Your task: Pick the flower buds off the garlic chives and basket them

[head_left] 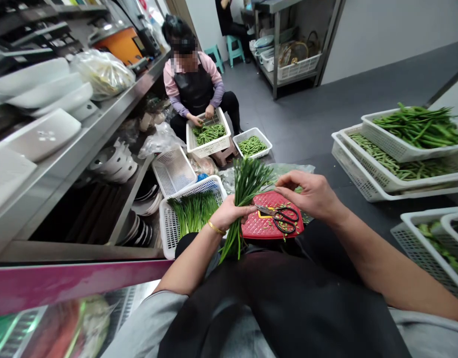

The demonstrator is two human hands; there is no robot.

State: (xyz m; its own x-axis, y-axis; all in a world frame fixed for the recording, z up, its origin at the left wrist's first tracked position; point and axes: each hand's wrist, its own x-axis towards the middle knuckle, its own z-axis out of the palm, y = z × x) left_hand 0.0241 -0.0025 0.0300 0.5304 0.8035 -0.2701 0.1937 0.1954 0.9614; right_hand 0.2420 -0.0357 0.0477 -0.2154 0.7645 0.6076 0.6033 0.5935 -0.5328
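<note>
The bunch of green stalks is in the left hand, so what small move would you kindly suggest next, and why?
I would probably use the right hand to ease the scissors away slightly: they lie on the red surface, their blades pointing at the left hand, which grips the bunch.

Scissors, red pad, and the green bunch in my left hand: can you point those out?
Scissors [276, 214]: head view, near the pivot between blades and handles.
Red pad [256, 227]: head view, on its bare quilted top.
Green bunch [247, 185]: head view, on the stalks' upper part.
</note>
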